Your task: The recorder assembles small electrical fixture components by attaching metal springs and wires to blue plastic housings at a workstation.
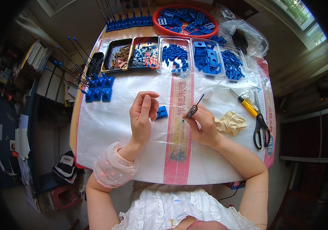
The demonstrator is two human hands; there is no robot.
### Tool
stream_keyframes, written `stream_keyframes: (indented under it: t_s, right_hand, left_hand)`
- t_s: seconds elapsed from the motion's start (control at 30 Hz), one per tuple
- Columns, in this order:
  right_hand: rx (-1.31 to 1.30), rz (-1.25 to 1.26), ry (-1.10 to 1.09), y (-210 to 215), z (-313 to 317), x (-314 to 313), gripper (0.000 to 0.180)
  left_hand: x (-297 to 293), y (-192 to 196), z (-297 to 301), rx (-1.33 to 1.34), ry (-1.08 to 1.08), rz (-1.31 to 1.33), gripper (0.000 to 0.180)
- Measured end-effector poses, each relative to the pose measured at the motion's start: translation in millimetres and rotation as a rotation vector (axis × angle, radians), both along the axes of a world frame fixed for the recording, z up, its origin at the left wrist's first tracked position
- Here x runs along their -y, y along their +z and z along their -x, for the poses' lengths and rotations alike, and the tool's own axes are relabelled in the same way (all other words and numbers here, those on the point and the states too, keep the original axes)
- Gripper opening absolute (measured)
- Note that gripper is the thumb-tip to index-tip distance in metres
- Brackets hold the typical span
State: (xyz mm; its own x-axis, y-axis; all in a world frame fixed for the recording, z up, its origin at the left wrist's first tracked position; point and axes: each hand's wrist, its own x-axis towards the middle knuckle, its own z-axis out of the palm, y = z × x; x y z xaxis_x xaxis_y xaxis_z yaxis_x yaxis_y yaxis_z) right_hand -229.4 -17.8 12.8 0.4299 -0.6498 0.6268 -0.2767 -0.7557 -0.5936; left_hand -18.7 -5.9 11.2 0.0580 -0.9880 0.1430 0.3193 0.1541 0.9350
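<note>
My right hand (205, 124) pinches a dark coil spring (191, 111) with a thin rod that points up and away. Over the left middle of the table hovers my left hand (142, 113), its fingers curled in and the thumb laid along them. What it holds, if anything, is hidden. Just right of those fingers a blue plastic base piece (162, 112) lies on the table cover, partly covered by the hand. Farther left, several blue bases (98, 94) stand together with springs and ball-tipped rods fixed in them.
A row of trays (174, 73) with screws, nuts and blue parts lines the far side. Behind it stand a red basin (157, 23) of blue pieces and more assembled bases (129, 23). Crumpled cloth (231, 123), a yellow screwdriver (248, 107) and black scissors (262, 130) lie at right.
</note>
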Motion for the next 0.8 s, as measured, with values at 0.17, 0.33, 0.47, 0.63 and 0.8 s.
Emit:
stream_keyframes:
  t_s: [0.17, 0.33, 0.47, 0.63, 0.8]
  right_hand:
    - [-0.001, 0.003, 0.000, -0.3, 0.0, -0.4, 0.021]
    - [0.004, -0.001, 0.007, -1.1, 0.6, 0.3, 0.021]
    - [0.010, -0.006, 0.004, -1.6, -0.3, 0.3, 0.021]
    - [-0.019, -0.007, 0.000, -2.7, 1.9, 0.0, 0.020]
    - [0.005, 0.002, 0.002, -1.0, -0.1, 0.1, 0.020]
  left_hand:
    - [0.6, -1.5, -1.0, -0.002, 0.000, 0.003, 0.025]
    - [2.0, -1.9, -1.9, -0.007, 0.001, 0.002, 0.025]
    - [2.4, -1.6, -2.8, -0.013, 0.002, -0.002, 0.025]
    - [3.0, -1.0, -2.2, -0.009, 0.003, -0.005, 0.026]
    - [2.1, -2.0, -2.7, -0.007, -0.002, -0.010, 0.026]
